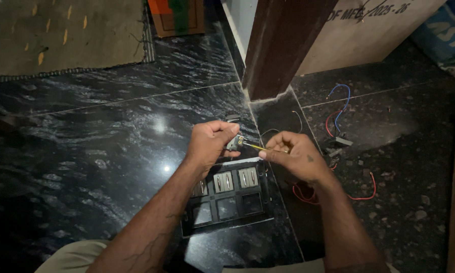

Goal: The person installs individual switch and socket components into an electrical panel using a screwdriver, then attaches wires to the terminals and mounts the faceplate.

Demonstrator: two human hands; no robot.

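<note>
My left hand (211, 143) is closed around a small grey switch module (234, 143), held above the floor. My right hand (294, 154) grips a thin yellow-handled screwdriver (254, 146) whose tip meets the module. Directly beneath both hands a black switch panel frame (226, 196) lies flat on the floor, with a few grey rocker switches in its upper row and open square slots below.
The floor is glossy black stone (111, 151) with pale joint lines. Red and blue wires (338, 108) and red wire loops (361, 194) lie to the right, near small dark parts (338, 144). A dark wooden post (280, 45), a cardboard box (369, 30) and a mat (60, 35) stand beyond.
</note>
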